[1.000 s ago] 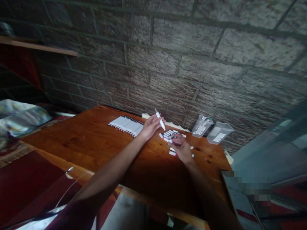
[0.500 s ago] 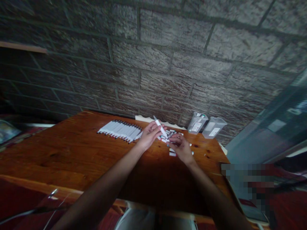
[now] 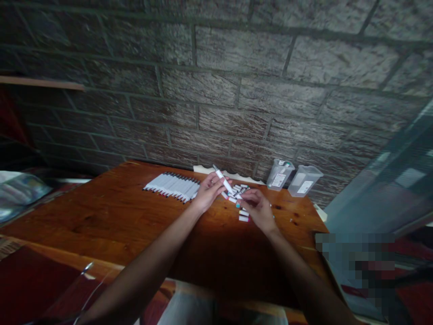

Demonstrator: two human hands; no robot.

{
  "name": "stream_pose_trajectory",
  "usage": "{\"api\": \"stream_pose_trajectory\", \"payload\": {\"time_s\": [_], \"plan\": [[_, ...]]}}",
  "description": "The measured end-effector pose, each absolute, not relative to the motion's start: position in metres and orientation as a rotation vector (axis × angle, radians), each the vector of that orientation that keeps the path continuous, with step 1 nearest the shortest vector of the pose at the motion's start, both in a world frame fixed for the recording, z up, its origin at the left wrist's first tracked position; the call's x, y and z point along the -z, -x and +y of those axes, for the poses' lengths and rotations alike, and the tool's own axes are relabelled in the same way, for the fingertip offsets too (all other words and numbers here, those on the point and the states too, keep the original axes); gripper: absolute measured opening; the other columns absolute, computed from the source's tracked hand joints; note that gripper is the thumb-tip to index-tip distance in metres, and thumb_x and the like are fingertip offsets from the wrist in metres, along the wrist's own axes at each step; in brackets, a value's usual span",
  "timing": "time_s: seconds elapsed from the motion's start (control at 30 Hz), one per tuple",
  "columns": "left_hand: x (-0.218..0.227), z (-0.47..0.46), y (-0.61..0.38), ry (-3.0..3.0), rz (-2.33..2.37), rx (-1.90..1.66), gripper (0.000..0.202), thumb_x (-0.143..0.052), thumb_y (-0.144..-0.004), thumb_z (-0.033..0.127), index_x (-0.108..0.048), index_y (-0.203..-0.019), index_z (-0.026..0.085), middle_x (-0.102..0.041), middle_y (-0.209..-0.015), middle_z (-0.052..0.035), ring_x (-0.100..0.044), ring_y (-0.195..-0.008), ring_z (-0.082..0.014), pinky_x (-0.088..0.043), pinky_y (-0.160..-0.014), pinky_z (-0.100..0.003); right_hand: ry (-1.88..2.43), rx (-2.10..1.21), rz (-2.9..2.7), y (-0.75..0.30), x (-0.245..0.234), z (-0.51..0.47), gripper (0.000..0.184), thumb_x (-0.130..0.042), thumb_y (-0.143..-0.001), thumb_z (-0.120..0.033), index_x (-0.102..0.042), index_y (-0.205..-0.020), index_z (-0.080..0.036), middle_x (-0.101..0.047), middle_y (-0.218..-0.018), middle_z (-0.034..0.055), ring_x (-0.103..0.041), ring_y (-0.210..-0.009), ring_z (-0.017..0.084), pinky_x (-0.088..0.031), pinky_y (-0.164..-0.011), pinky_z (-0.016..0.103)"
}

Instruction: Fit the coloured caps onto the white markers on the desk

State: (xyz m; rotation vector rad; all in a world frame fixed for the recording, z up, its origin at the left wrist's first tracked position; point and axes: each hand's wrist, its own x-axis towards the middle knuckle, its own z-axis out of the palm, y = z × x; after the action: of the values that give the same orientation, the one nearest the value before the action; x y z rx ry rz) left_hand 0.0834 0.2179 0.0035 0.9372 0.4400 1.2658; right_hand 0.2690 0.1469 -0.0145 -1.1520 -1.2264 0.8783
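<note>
Hands at wooden worktop (image 3: pixel 101 216) | left hand (image 3: pixel 209 192) closed around slim white marker pen (image 3: pixel 223 179), tip up | right hand (image 3: pixel 259 207) pinching small cap (image 3: pixel 238 204) from pile of white caps (image 3: pixel 238 190) | step: capping | next: line cap with pen end

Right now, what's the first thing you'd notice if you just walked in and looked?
The two hands in the middle of the wooden table: the left hand holds a white marker tilted upward, and the right hand rests on a pile of small caps. Left of them lies a neat row of markers; two clear tubs stand by the brick wall.
</note>
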Motion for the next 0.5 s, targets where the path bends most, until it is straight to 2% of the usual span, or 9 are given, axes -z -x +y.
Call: {"api": "stream_pose_trajectory", "payload": {"time_s": [0.27, 0.5], "plan": [[-0.0002, 0.2176, -0.0871, -0.941, 0.422, -1.247, 0.054, -0.090, -0.074, 0.033, -0.056, -0.112, 0.015, -0.072, -0.109, -0.0086, -0.071, -0.111, -0.0264, -0.053, -0.110, -0.049, 1.130, -0.937, -1.241, -0.2698, 0.0101, 0.1469, 0.047, -0.088, -0.062, -0.046, -0.064, -0.092, -0.018, -0.073, -0.093, 0.0056, -0.072, -0.090, 0.019, -0.058, -0.085, 0.032], [-0.0004, 0.2183, -0.0870, -0.915, 0.425, -1.283, 0.048, -0.089, -0.074, 0.032, -0.057, -0.108, 0.017, -0.072, -0.107, -0.0059, -0.071, -0.113, -0.0240, -0.049, -0.113, -0.046, 1.118, -0.887, -1.282, -0.2651, 0.0112, 0.1458, 0.041, -0.085, -0.067, -0.047, -0.066, -0.089, -0.018, -0.074, -0.095, 0.0069, -0.072, -0.092, 0.020, -0.058, -0.091, 0.036]]}}
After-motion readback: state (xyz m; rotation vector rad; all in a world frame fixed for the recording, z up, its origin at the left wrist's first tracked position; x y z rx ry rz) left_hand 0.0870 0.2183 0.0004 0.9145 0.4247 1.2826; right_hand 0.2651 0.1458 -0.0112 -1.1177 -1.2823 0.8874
